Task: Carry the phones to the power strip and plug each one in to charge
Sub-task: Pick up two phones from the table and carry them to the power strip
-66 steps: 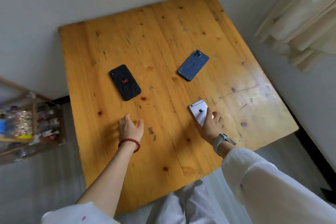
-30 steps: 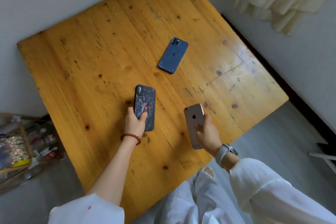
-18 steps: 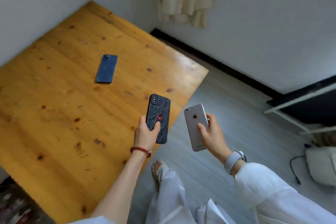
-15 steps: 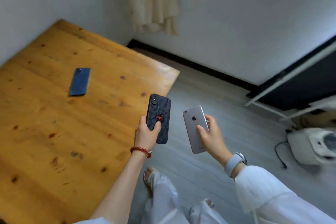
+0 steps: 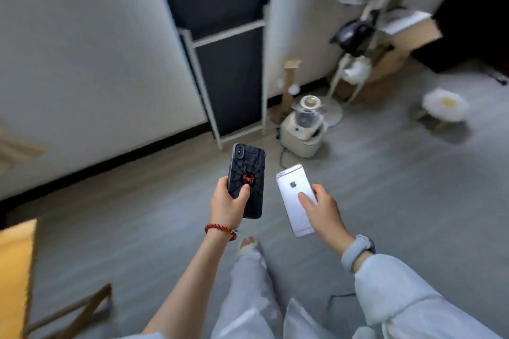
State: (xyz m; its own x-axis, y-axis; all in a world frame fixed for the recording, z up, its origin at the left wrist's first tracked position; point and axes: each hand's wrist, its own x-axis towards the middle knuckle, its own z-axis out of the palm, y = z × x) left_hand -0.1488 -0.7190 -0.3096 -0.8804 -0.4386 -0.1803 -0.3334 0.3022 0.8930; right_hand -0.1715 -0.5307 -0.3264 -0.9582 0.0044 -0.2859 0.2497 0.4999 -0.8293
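Note:
My left hand grips a black phone with a red spider on its web-patterned case, held upright with its back to me. My right hand grips a silver phone with an apple logo, back up and tilted slightly left. Both phones hang over the grey floor in front of my legs. No power strip shows in this view, and the blue phone is out of sight.
A corner of the wooden table shows at the lower left. Ahead stand a dark white-framed rack, a cream appliance with a cord on the floor, a fan stand, a cardboard box and a white flower-shaped object.
I have turned right, away from the table, with a phone in each hand. The table and blue phone have slid out of view; the rack and floor appliance have come ahead.

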